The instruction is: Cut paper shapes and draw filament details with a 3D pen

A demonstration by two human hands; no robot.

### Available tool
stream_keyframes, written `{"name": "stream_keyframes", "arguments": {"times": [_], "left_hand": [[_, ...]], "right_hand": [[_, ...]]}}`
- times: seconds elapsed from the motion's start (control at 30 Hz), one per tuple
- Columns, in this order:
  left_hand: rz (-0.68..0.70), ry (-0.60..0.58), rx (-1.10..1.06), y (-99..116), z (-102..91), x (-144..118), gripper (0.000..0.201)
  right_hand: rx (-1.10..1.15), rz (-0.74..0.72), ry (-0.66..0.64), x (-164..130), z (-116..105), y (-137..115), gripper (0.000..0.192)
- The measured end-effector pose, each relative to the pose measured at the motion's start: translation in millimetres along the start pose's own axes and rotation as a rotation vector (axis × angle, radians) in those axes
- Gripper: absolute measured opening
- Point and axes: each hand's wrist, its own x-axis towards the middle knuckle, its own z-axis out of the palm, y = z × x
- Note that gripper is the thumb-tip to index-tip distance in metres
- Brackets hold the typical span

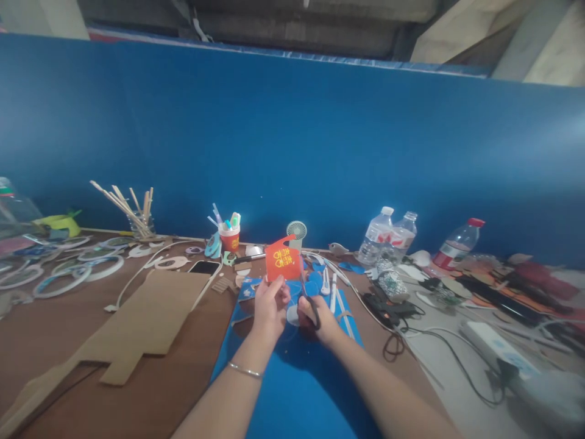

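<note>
My left hand point(273, 300) pinches the lower edge of an orange-red paper piece point(282, 262) with yellow lettering, holding it upright above the table. A thin curved strip sticks out from the top of the paper. In my right hand point(320, 317) is a pair of scissors point(314, 312) with dark handles, its blades pointing up at the paper's right edge. Whether the blades touch the paper I cannot tell. Beneath both hands lies a blue mat point(292, 390), with blue cut pieces point(314, 283) and a white pen-like stick point(333, 292) near its far end.
Flat brown cardboard point(150, 311) and a phone point(204, 267) lie to the left. Behind stand a cup of markers point(230, 238), a jar of sticks point(142, 225) and a small fan point(297, 231). Plastic bottles point(377, 235), cables and a power strip point(498, 350) are on the right.
</note>
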Motion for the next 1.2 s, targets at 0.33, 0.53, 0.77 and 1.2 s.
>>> {"name": "stream_keyframes", "arguments": {"times": [0.33,0.53,0.77,1.2], "left_hand": [[0.065,-0.031,0.223,8,0.4,0,0.029],[0.105,-0.110,0.413,15,-8.1,9,0.026],[0.135,-0.162,0.541,19,-16.0,13,0.025],[0.129,-0.216,0.646,35,-24.1,18,0.030]], "right_hand": [[0.012,-0.004,-0.042,-1,-2,-3,0.057],[-0.005,-0.017,-0.078,0,-4,-1,0.056],[-0.057,-0.017,-0.076,0,-6,-2,0.057],[-0.154,0.036,-0.148,-1,-12,-17,0.061]]}}
